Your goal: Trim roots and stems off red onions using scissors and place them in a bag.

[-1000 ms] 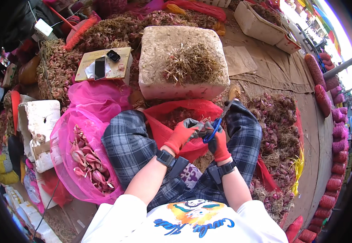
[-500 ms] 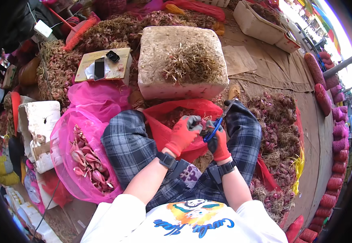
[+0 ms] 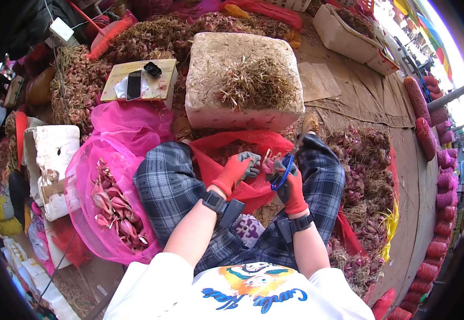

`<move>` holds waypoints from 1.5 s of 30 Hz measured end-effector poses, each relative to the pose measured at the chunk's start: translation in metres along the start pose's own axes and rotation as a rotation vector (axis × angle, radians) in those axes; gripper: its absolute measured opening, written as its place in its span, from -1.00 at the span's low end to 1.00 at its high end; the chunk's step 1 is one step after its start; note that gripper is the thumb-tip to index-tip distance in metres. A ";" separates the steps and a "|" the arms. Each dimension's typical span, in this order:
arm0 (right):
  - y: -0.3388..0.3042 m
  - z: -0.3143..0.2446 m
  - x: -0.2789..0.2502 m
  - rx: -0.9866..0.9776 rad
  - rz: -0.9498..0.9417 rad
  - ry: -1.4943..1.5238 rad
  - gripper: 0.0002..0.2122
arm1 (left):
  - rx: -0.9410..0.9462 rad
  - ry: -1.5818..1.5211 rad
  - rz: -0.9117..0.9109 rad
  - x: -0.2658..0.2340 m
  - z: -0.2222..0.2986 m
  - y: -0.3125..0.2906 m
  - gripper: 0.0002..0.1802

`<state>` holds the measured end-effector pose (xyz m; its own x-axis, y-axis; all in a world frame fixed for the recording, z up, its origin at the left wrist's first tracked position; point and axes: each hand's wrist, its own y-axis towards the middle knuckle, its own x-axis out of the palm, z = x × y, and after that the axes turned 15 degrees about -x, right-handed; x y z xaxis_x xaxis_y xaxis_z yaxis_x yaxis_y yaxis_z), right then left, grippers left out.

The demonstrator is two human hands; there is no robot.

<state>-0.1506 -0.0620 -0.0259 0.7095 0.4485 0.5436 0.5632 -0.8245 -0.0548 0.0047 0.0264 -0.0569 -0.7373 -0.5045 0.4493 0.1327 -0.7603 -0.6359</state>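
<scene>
Red-gloved hands worked over a red mesh sack on the lap.

Brown cardboard sheets [image 3: 360,101] are spread across the ground, heaped with shallots [image 3: 365,160], and a white foam box [image 3: 232,101] topped with dried roots is set just ahead of the knees. A pink net bag [image 3: 104,202] of trimmed bulbs is seen at the left. The left hand [image 3: 237,168] is curled around a shallot bulb [image 3: 268,162] above the red mesh sack [image 3: 232,154]; the right hand [image 3: 290,184] is closed on blue-handled scissors [image 3: 282,173] beside it.
</scene>
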 end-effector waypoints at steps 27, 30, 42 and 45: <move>-0.002 -0.013 0.012 0.021 -0.173 -0.200 -0.78 | 0.659 0.740 -0.134 -0.012 -0.029 -0.002 -0.93; 0.003 -0.012 0.012 0.008 -0.158 0.100 -0.84 | 0.552 0.578 -0.092 -0.018 -0.035 0.009 -0.92; -0.009 0.013 -0.006 0.061 -0.149 -0.229 -0.87 | 0.313 0.406 0.052 0.029 -0.015 -0.013 -0.92; -0.010 0.016 -0.009 0.072 -0.146 -0.210 -0.87 | 0.131 0.277 0.004 0.030 -0.004 -0.022 -0.97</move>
<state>-0.1555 -0.0521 -0.0439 0.6865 0.6289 0.3650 0.6894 -0.7225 -0.0516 -0.0233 0.0293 -0.0321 -0.8867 -0.3906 0.2474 0.2069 -0.8137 -0.5432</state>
